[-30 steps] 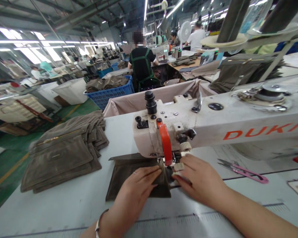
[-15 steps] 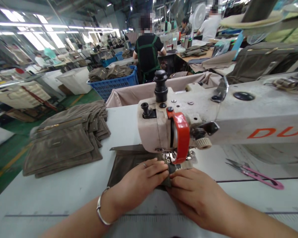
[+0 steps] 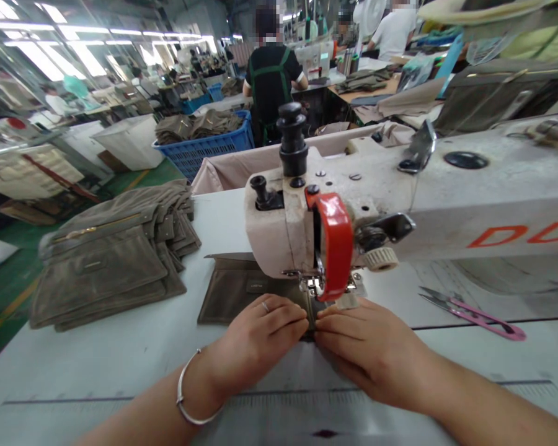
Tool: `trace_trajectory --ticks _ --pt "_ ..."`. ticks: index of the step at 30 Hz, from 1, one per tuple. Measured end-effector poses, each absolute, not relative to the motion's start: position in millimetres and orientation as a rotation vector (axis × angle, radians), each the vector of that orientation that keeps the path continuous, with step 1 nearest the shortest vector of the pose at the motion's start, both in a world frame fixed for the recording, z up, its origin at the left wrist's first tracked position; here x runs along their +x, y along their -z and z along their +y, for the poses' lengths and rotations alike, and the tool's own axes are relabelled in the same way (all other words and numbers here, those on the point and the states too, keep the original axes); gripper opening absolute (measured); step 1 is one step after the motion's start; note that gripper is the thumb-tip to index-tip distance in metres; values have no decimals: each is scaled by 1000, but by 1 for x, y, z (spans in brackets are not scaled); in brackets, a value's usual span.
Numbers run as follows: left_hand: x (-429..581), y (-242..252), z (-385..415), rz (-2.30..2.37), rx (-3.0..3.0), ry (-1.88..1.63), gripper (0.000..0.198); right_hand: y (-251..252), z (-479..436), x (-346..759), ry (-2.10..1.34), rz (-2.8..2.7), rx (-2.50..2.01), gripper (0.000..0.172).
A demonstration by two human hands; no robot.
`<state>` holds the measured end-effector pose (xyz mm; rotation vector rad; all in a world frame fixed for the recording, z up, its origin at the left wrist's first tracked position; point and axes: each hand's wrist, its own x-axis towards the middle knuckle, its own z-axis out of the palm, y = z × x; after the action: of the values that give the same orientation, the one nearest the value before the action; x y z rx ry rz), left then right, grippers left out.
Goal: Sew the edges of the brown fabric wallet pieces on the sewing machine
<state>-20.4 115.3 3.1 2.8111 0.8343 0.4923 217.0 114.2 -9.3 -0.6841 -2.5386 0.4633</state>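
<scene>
A brown fabric piece (image 3: 235, 291) lies flat under the head of a white sewing machine (image 3: 400, 204) with a red guard (image 3: 335, 244). My left hand (image 3: 255, 344) lies on the near edge of the fabric, fingers together and pressed down just in front of the presser foot (image 3: 314, 286). My right hand (image 3: 367, 350) is pressed beside it, fingertips meeting the left hand's at the fabric edge. A bracelet circles my left wrist.
A stack of brown fabric pieces (image 3: 111, 254) sits at the left of the table (image 3: 97, 365). Pink thread snips (image 3: 474, 313) lie at the right. Behind are a blue basket (image 3: 204, 148) of fabric, a person in a black shirt (image 3: 272, 77) and other workers.
My hands have drawn closer together in front of the presser foot. The fabric has fed away under the machine, so less of it shows near me. The camera has leaned in and tilted.
</scene>
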Motion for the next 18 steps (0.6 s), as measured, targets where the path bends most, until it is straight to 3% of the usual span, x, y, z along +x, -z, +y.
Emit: trace_trajectory --ticks 18 --pt "-21 7 121 797 2763 -525 25 7 118 218 -502 -2538 -768 28"
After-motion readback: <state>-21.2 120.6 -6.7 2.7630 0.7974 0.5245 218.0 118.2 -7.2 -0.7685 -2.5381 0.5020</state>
